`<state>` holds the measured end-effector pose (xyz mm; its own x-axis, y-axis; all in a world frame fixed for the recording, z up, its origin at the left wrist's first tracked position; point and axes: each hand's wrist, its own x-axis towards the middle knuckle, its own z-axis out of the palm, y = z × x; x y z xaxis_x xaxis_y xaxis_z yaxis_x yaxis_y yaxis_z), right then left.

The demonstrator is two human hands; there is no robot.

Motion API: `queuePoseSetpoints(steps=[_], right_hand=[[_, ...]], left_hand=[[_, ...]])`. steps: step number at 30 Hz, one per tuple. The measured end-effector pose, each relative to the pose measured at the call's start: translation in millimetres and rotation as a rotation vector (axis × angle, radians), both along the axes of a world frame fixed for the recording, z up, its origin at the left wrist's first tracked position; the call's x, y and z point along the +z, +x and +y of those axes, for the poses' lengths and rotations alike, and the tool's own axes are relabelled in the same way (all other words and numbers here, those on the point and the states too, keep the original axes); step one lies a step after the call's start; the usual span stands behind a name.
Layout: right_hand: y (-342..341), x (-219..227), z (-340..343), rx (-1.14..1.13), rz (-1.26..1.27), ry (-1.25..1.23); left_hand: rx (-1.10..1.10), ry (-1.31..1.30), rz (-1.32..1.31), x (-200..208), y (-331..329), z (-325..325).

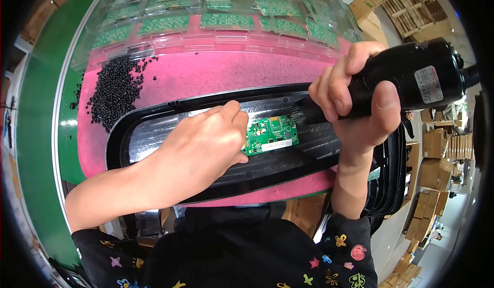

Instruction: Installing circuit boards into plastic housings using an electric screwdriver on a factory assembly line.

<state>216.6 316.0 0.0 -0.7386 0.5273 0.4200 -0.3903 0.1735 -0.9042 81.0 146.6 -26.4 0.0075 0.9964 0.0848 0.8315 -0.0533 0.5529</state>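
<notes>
1. Here, a green circuit board (272, 132) lies inside a long black plastic shell (314, 151), near the middle of its length.
2. The left hand (211, 133) is bent over the board's left end; its fingertips are mostly hidden, so I cannot tell whether they pinch the board or merely rest against it.
3. The right hand (357, 127) has its fingers wrapped round a black electric screwdriver (404, 74), held slanting, with its tip at the board's upper right corner.
4. The shell sits on a pink mat (206, 69), which covers part of the green tabletop (68, 149).
5. A heap of tiny black screws (116, 87) lies on the mat, beyond the shell's left end.
6. Clear plastic trays (221, 44) with more circuit boards (226, 20) stand along the far side.
</notes>
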Motion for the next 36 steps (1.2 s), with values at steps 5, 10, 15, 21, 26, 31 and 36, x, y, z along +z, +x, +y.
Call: queuePoseSetpoints(steps=[5, 10, 15, 21, 26, 31, 36], right_hand=[[-1.0, -2.8, -1.7, -0.030, 0.027, -0.077], [18.2, 6.7, 8.5, 0.254, 0.383, -0.194], [29.8, 38.0, -15.1, 0.302, 0.453, -0.243], [20.0, 54.7, -42.0, 0.217, 0.520, -0.199], [8.9, 46.7, -46.4, 0.240, 0.552, -0.150], [7.5, 42.7, -46.1, 0.246, 0.540, -0.143], [-0.4, 34.8, -47.0, 0.235, 0.441, -0.149]], left_hand=[[-0.014, -0.027, -0.011, -0.5, -1.6, 0.2], [0.020, -0.043, -0.080, 5.2, -11.2, -2.5], [-0.030, 0.051, -0.371, 17.1, -15.5, 1.9], [0.050, 0.027, -0.712, 24.9, -18.4, 0.6], [0.060, 0.076, -0.866, 22.8, -17.3, -3.9], [-0.035, 0.093, -0.702, 23.6, -19.0, -1.5], [-0.010, -0.001, -0.617, 18.6, -22.3, -1.4]])
